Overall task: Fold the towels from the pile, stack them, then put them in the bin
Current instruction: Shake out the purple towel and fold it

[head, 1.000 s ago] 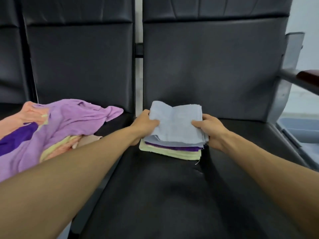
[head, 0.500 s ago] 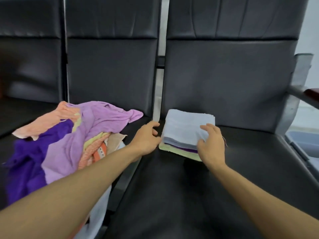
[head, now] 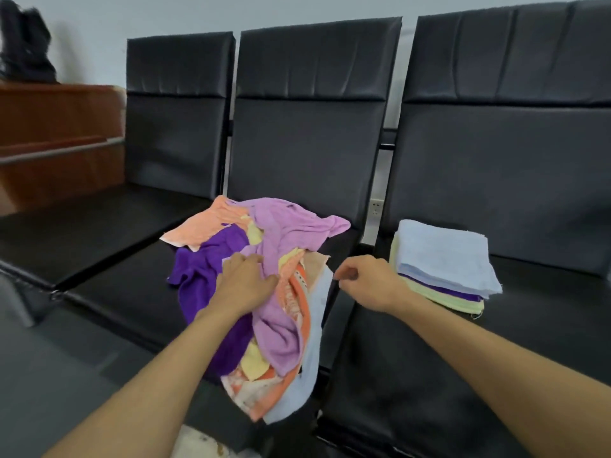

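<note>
Black seats (head: 545,325), wooden counter (head: 49,127) beyond, left hand (head: 244,282) on pile (head: 284,233)

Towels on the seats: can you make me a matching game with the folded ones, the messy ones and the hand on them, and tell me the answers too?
Column one:
1. left hand
2. top towel of the folded stack
3. bottom towel of that stack
4. pile of unfolded towels

Column two:
A. pale yellow
B. heaped on the middle seat
C. light blue
D. resting on the lilac towel

Pairs: 1-D, 2-C, 3-A, 4-B.
</note>
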The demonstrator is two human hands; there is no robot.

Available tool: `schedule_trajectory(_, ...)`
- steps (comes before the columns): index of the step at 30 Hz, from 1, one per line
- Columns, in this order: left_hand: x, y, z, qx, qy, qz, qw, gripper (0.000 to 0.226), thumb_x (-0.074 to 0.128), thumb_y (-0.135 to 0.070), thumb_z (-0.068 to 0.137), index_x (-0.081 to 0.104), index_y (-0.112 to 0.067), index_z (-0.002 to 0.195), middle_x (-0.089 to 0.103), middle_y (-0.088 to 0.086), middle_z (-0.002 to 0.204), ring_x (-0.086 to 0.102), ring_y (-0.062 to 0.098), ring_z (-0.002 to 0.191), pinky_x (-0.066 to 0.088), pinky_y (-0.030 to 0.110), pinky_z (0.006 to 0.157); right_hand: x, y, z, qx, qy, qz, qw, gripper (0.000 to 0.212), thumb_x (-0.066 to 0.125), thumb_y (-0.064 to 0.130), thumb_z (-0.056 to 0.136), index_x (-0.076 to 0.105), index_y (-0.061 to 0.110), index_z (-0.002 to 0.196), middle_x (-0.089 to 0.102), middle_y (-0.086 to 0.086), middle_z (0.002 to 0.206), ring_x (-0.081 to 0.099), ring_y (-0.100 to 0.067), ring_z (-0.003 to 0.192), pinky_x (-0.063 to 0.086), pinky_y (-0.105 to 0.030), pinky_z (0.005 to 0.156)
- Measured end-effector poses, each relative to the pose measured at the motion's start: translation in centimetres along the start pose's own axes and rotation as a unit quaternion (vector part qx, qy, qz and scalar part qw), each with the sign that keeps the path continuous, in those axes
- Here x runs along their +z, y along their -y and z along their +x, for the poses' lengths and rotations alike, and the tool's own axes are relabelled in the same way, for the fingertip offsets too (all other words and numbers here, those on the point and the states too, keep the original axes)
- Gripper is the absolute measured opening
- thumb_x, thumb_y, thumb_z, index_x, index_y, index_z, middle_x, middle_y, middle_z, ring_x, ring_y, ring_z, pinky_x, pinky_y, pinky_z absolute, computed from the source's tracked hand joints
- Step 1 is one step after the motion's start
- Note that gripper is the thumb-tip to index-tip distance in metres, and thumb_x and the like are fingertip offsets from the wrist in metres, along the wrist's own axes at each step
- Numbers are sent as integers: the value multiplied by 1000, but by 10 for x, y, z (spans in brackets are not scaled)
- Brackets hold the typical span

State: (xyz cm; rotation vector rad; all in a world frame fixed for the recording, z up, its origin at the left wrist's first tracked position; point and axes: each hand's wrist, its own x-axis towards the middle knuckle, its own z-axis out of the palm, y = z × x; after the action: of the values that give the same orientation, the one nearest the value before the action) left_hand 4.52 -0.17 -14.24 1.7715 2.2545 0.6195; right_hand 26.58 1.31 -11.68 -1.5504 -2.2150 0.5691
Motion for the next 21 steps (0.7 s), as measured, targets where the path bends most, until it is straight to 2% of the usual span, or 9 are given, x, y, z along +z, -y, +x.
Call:
schedule_trajectory(3,-2,16,2,1,7,-4,1000,58,67,-50,82,58,-15,127,53,13,128,46,34,123,41,41,100,17,16,7,-2,25,20,999,24,55,10,89,69,15,108,69,-2,110,65,-15,95,46,-21,78)
schedule_trajectory(6,-2,16,0,24,-49,23,998,28,68,-36,83,70,-23,107,62,0,114,51,27,115,37,39,90,30,22,12,-3,52,49,997,19,56,12,90,67,18,104,68,2,104,69,-14,83,56,-25,75)
schedule_trajectory(8,-4,15,2,28,-103,52,993,13,62,-27,88,73,-25,93,64,1,105,52,27,107,32,39,84,32,25,13,0,62,65,996,18,57,12,90,66,19,104,68,0,104,70,-14,82,57,-26,73)
schedule_trajectory(11,1,15,3,38,-107,55,992,18,57,-30,92,68,-18,100,57,5,107,51,29,104,35,38,81,31,30,11,11,69,99,993,18,57,12,91,66,15,106,68,-4,104,69,-14,82,58,-26,72)
schedule_trajectory(13,6,16,5,39,-71,-4,997,31,65,-39,87,64,-13,104,54,5,109,54,28,101,45,39,83,30,31,7,18,72,115,991,19,56,11,91,66,14,107,69,-5,103,69,-14,82,58,-26,73)
schedule_trajectory(15,7,15,4,58,-63,0,996,31,70,-38,84,69,-12,101,60,6,105,58,29,97,48,38,79,29,31,3,17,76,114,990,19,56,11,91,66,14,108,69,-4,102,70,-14,83,59,-27,74)
schedule_trajectory(17,8,13,4,84,-113,55,988,15,67,-28,86,76,-17,90,66,5,94,60,28,86,41,33,71,28,31,0,13,79,106,991,19,56,12,92,66,14,108,69,-3,103,70,-13,83,59,-28,75)
schedule_trajectory(19,8,7,1,95,-158,104,977,19,61,-18,85,73,-18,69,64,2,77,54,25,71,30,31,66,26,28,-2,13,76,104,992,18,57,13,92,66,15,108,68,-3,105,70,-13,82,59,-28,75)
schedule_trajectory(21,9,3,2,88,-175,111,974,22,59,-16,86,70,-17,67,59,2,79,49,22,70,27,31,68,24,26,-3,16,72,110,991,16,57,12,92,66,16,106,68,-2,105,70,-12,81,59,-26,74)
